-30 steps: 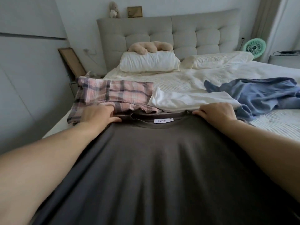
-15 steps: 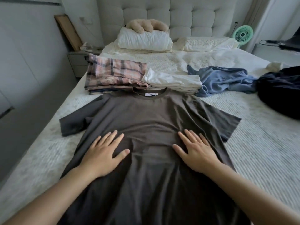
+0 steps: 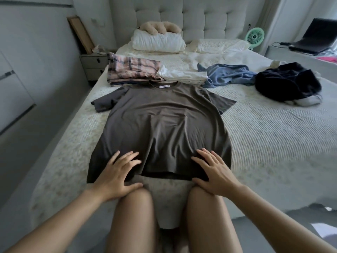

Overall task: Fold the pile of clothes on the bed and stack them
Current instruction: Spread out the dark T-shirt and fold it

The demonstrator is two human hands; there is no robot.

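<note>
Grey T-shirt spread flat on the bed.
Left hand and right hand press its near hem, fingers straight and spread.

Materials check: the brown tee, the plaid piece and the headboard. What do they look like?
Brown tee: thin, matte knit, likely a soft jersey; it drapes in long smooth ripples.
Plaid piece: woven fabric, maybe flannel or cotton; the pink and dark check is crisp and the folded edges sit flat.
Headboard: grey woven upholstery over padding, as the tufted square panels suggest.
</note>
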